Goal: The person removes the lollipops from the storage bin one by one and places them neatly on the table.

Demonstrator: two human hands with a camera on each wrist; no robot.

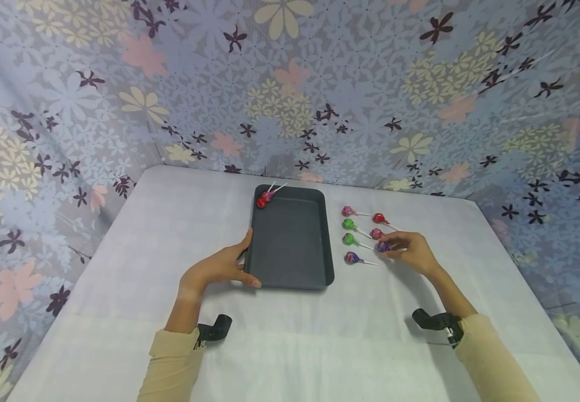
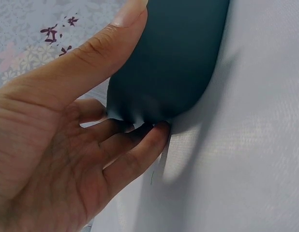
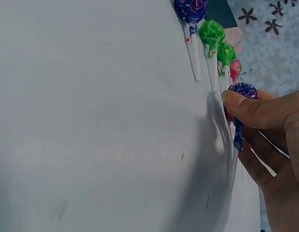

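Note:
My left hand (image 1: 217, 266) grips the dark grey tray (image 1: 292, 243) at its near left corner. In the left wrist view the thumb lies along the tray's edge and the fingers curl against its outer side. To the tray's right, my right hand (image 1: 413, 254) pinches a blue-purple wrapped lollipop (image 3: 244, 90) by its head between thumb and fingers, with its white stick pointing down in the right wrist view. Two lollipops, one red (image 1: 262, 202) and one pink (image 1: 268, 195), lie in the tray's far left corner, sticks over the rim.
Left of my right hand are a purple lollipop (image 1: 352, 258), two green ones (image 1: 348, 224) and a pink one (image 1: 347, 211). A red lollipop (image 1: 379, 218) and another pinkish-red one (image 1: 376, 233) lie just beyond its fingers. Flowered cloth (image 1: 279, 111) hangs behind the white table (image 1: 300, 340).

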